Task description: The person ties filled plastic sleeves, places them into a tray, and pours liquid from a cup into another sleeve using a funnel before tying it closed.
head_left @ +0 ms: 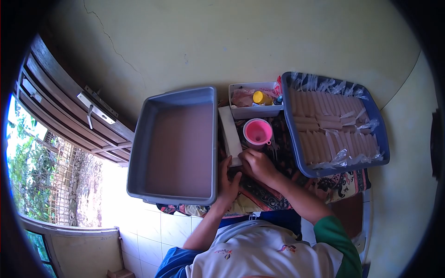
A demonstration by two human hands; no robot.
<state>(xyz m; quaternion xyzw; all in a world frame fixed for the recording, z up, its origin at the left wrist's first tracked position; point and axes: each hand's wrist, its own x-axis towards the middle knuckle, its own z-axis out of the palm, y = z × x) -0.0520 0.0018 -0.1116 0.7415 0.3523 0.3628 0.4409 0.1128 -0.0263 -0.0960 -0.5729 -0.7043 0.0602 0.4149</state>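
A long, narrow white bundle, which looks like a stack of thin plastic sleeves (230,129), lies lengthwise in the middle of the table. My left hand (225,185) rests at the left of its near end, thumb held apart from the fingers. Curled fingers of my right hand (257,166) pinch at the right side of that same end; exactly what lies between the fingertips is hidden. Just beyond the right hand, a pink funnel (259,131) sits in the mouth of a round container.
At left stands a grey tub (213,153) of brownish-pink liquid. A blue-grey tub (296,139) at right holds rows of filled plastic tubes (320,103). Behind the funnel is a white box (256,111) with a yellow-lidded item (262,97). A patterned cloth (333,185) covers the table.
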